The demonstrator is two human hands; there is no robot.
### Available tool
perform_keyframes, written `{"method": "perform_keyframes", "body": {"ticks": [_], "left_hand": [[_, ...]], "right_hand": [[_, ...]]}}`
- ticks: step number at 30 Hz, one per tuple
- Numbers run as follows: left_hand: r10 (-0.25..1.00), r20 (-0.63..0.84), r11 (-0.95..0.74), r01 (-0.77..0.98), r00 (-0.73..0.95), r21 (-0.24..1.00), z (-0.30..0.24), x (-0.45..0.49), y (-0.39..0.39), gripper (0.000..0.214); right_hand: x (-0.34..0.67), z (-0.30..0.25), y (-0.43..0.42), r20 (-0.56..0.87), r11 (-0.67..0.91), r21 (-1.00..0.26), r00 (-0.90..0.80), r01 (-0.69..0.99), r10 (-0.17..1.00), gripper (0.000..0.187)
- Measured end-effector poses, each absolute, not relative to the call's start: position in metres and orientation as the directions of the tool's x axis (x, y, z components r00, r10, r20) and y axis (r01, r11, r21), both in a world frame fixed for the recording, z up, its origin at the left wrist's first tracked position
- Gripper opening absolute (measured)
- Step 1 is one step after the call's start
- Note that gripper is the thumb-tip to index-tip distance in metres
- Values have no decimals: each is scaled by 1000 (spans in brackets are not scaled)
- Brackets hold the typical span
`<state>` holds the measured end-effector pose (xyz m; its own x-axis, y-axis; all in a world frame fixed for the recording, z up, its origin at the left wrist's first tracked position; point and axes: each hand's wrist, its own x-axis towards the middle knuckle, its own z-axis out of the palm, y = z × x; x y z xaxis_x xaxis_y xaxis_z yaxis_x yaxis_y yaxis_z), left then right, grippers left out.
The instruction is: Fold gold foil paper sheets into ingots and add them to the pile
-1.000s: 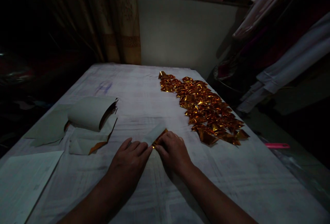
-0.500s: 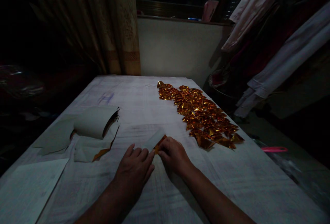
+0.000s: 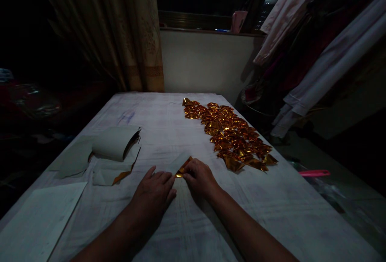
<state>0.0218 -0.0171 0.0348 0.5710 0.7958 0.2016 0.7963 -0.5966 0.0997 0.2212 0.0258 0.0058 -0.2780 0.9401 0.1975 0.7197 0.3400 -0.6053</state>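
A sheet of gold foil paper (image 3: 180, 162) lies in front of me, pale side up, with its near edge folded over to show gold. My left hand (image 3: 155, 189) rests flat at its left side, fingers stretched out and the tips touching the sheet. On the right, my right hand (image 3: 197, 175) pinches the folded gold edge between thumb and fingers. To the right spreads a pile of folded gold foil pieces (image 3: 232, 133). Stacks of pale-backed foil sheets (image 3: 111, 143), some curled, lie to the left.
A large white paper (image 3: 42, 217) lies at the table's left front. The table is covered by a pale checked cloth (image 3: 163, 121). A curtain (image 3: 135, 44) hangs behind, clothes (image 3: 325, 64) hang at the right, and a pink handle (image 3: 315, 173) shows beyond the right edge.
The fold at the sheet's near edge shows more gold now. My left fingers have shifted slightly left, while my right hand keeps its pinch. The whole view has tilted a little.
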Motion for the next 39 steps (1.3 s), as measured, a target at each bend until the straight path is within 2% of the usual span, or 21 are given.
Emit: {"method": "perform_keyframes", "body": {"ticks": [3,7,12,15,18,25,32,35,39], "left_hand": [[821,195,-556,830,538,51,38,34,-15,12],[841,207,-506,862,499,-22,41,46,-13,15],[839,193,-507,860,508,-61,41,47,-8,20],[812,208,-544,836,545,-67,43,48,-2,16],[780,184,-597,800,598,-67,46,50,5,15],[791,171,-583,808,588,-81,42,49,10,16],[882,168,-445,895,440,-6,34,56,4,22],[879,164,-450,893,448,-28,35,57,4,34],[866,203,-455,888,457,-58,33,53,8,30]], "right_hand": [[220,4,24,221,349,-594,-270,725,937,13],[227,2,23,280,368,-606,-244,705,929,16],[243,1,26,309,276,-533,-120,800,944,40],[248,0,30,306,322,-506,-183,800,934,48],[250,-3,32,312,374,-521,-236,768,920,47],[252,-2,29,279,341,-556,-216,758,936,49],[246,5,20,290,377,-556,-253,741,923,27],[245,7,18,286,403,-546,-289,734,914,19],[246,11,18,310,459,-498,-344,736,887,13]]}}
